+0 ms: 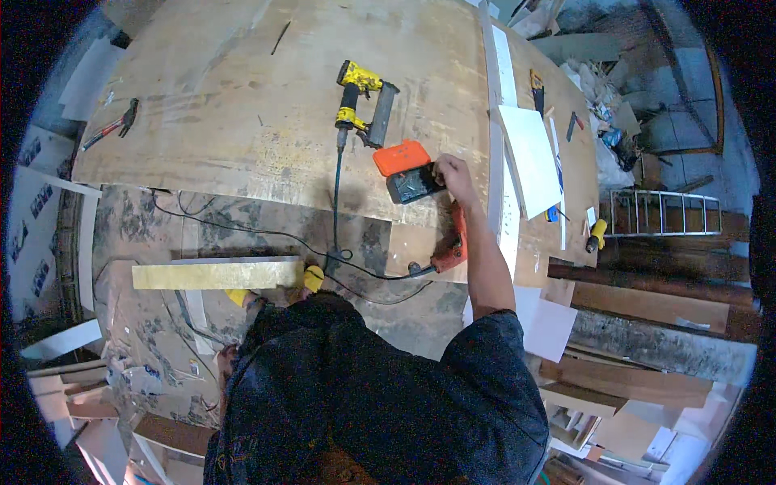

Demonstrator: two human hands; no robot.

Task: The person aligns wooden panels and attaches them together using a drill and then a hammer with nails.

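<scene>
My right hand [454, 176] is at the right end of a small open case, its fingers curled down. What the fingers hold, if anything, is hidden. The case has an orange lid [402, 158] folded back and a black tray [414, 184] with small pieces in it. Under my right forearm lies an orange-red corded power tool [454, 242], partly covered. Left of the case rests a yellow and black air nailer [356, 89] with its hose attached. My left hand [227, 360] hangs low beside my body, half hidden, its fingers unclear.
On the plywood table [218, 97] lie a claw hammer [121, 125], a handsaw [537, 89] and a white board [529, 158]. A yellow drill [596, 234] sits at its right edge. A pale board [218, 275] is near my yellow-toed feet. Cables cross the floor; a ladder [663, 212] lies right.
</scene>
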